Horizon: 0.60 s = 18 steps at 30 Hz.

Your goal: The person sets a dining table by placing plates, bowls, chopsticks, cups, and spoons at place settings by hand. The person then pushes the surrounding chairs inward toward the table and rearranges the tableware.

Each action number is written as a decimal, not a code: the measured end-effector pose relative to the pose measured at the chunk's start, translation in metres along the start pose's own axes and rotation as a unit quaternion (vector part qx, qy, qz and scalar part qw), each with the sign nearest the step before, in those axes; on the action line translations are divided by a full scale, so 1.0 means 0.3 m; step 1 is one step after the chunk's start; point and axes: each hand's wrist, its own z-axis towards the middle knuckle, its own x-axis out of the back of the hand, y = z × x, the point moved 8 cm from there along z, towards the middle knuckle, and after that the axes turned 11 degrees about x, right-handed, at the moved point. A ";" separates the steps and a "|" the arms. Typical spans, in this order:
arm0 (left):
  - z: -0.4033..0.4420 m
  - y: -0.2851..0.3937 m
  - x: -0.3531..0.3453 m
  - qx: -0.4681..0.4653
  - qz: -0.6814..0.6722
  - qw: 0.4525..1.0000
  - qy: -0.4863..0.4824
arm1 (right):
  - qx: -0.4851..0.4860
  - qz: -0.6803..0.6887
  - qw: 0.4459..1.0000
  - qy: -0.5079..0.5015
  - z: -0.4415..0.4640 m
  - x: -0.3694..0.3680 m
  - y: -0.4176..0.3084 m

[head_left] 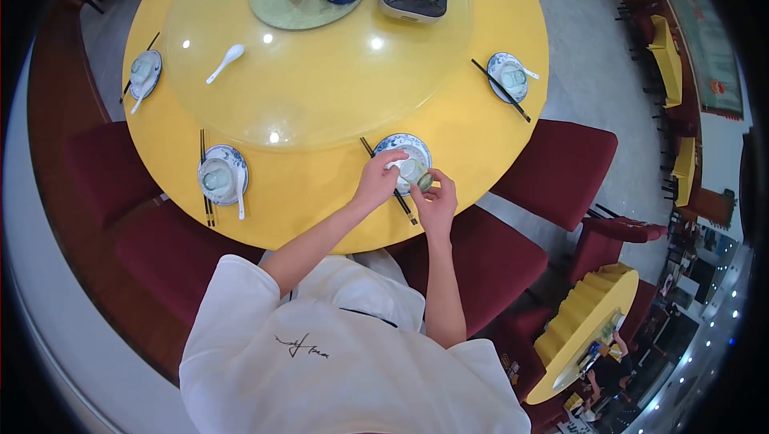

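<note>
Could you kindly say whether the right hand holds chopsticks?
No, the right hand grips a glass, while the nearest chopsticks lie on the table.

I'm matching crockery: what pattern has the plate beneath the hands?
The plate is white with blue patterning; head view shows it.

Restaurant dining room | round yellow tables (pixel 296 185) | place settings (pixel 223 176)

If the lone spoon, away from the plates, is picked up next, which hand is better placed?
Probably the left hand: the spoon lies forward and to the left, nearer to it. The right hand is farther off, at the glass.
</note>
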 end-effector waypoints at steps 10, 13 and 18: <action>0.055 -0.121 -0.018 0.146 -0.085 0.983 -0.069 | 0.028 -0.123 0.990 -0.060 0.043 -0.088 0.040; 0.063 -0.134 -0.022 0.163 -0.110 0.977 -0.085 | 0.041 -0.141 0.987 -0.060 0.055 -0.103 0.044; 0.073 -0.159 -0.025 0.171 -0.132 0.971 -0.102 | 0.030 -0.152 0.986 -0.067 0.056 -0.115 0.050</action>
